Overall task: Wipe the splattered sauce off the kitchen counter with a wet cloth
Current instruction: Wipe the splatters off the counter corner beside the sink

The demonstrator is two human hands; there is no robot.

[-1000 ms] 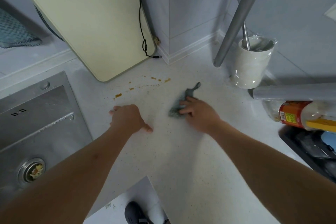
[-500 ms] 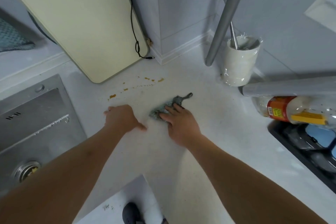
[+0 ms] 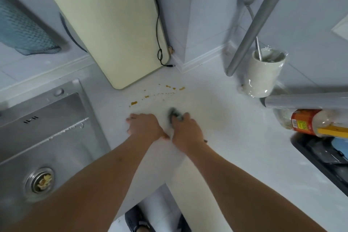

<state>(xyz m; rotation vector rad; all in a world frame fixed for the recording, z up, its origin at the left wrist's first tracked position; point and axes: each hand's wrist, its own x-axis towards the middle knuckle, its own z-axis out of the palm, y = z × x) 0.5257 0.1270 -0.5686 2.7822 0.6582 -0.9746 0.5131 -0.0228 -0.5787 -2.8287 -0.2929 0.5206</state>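
Note:
Orange-brown sauce spots [image 3: 134, 103] run in a dotted line across the white counter [image 3: 226, 137], from below the cutting board toward the wall corner. My right hand [image 3: 185, 130] presses a small grey-green cloth [image 3: 175, 114] onto the counter just below the spots; the cloth is bunched and blurred under my fingers. Beside it, my left hand [image 3: 145, 125] rests on the counter with fingers curled loosely down, holding nothing. The two hands almost touch.
A steel sink [image 3: 43, 137] lies at the left. A pale yellow cutting board [image 3: 105, 24] leans on the wall with a black cable [image 3: 159, 51] beside it. At the right stand a white utensil cup [image 3: 263, 75], a lying bottle [image 3: 308, 121] and a black tray [image 3: 320, 154].
My right hand has slid the cloth leftward across the counter, up next to my left hand. The cloth has bunched up. My left hand has stayed in place.

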